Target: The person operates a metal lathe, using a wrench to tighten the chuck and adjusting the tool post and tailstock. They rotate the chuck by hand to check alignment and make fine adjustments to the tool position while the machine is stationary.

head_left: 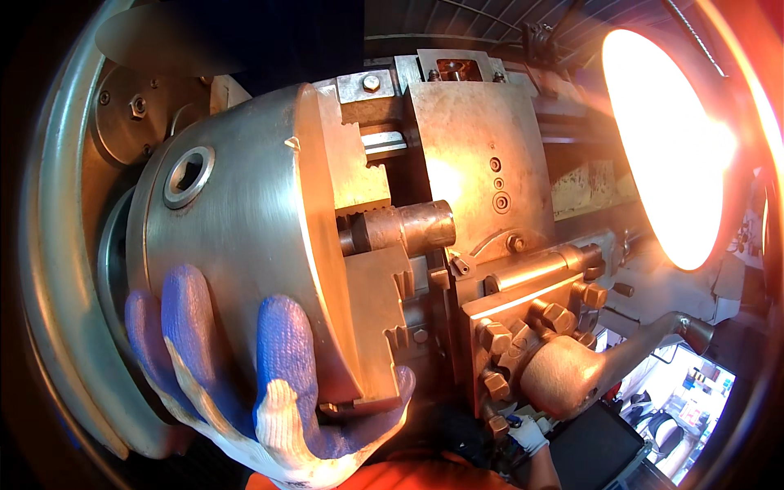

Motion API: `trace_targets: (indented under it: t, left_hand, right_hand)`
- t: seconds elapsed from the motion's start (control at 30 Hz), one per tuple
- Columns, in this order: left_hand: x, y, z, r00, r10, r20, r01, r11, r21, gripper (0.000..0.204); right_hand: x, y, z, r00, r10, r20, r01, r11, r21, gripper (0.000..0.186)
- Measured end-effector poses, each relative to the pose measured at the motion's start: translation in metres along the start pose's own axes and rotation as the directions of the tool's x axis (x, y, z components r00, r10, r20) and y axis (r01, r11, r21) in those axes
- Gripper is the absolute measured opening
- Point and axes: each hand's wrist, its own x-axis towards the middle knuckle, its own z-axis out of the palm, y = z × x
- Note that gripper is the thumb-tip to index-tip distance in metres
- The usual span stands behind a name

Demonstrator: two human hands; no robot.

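Note:
A large steel lathe chuck (237, 212) fills the left half of the view. My left hand (269, 392), in a blue-and-white knitted glove, wraps the chuck's lower rim, with fingers on the round body and the thumb under a jaw (371, 286). A short dark metal cylinder (412, 227) sticks out to the right, clamped between the jaws. My right hand (529, 433), in a white glove, shows only partly, low down beneath the tool post (523, 318). Whether it holds anything is hidden.
The tool post carries several hex bolts and a thick lever handle (572, 371) pointing right. A square key socket (188, 175) sits in the chuck body. A bright lamp (665, 147) glares at upper right. The curved chuck guard (49, 245) rims the left side.

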Motion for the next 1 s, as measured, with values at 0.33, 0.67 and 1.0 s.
trace_targets:
  t: [0.33, 0.67, 1.0]
  left_hand:
    - [0.006, -0.002, -0.001, 1.0, -0.009, 0.028, 0.009, 1.0, -0.022, 0.085]
    - [0.004, -0.005, -0.001, 0.999, -0.011, 0.041, 0.013, 0.999, -0.034, 0.089]
    - [0.016, -0.008, 0.001, 0.999, -0.008, 0.051, 0.01, 0.999, -0.034, 0.093]
  right_hand:
    - [0.025, 0.022, -0.017, 0.961, -0.006, 0.276, 0.072, 0.97, -0.232, 0.039]
    - [0.024, -0.091, -0.047, 0.921, 0.278, 0.274, -0.147, 0.897, -0.416, 0.043]
    - [0.023, -0.026, -0.026, 0.922, 0.267, 0.28, -0.213, 0.955, -0.207, 0.04]
